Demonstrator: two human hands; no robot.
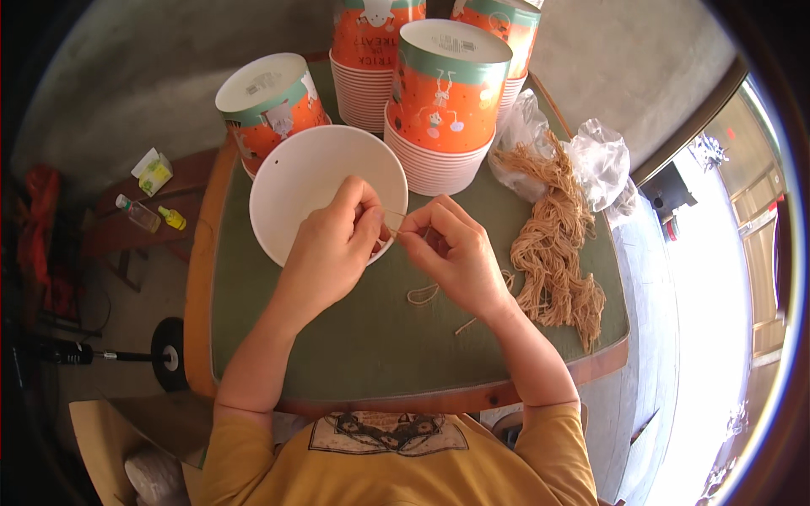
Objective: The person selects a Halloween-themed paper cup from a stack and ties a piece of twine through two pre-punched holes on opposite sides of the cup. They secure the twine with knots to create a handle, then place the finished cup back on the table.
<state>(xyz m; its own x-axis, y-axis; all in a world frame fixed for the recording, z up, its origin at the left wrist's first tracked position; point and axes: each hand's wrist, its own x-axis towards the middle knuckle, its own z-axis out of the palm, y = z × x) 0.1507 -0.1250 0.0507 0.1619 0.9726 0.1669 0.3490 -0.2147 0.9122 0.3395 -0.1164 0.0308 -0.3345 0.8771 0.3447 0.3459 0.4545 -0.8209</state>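
An open paper bucket (291,190), white inside, stands on the table with its mouth toward me and a small hole near its far left rim. Over its right rim, my left hand (333,240) is closed in a pinch on a thin tan twine (393,214). Just to the right, my right hand (451,249) pinches the same twine, fingertips close to the left ones. A slack loop of twine (423,295) lies on the table below my right hand. The fingers partly hide where the twine meets the rim.
Upside-down stacks of orange and green printed buckets (447,101) stand at the back, with another bucket (272,105) at back left. A tan twine bundle (553,253) and clear plastic bags (599,160) lie right. Bottles (139,213) sit on a bench (105,223) at left.
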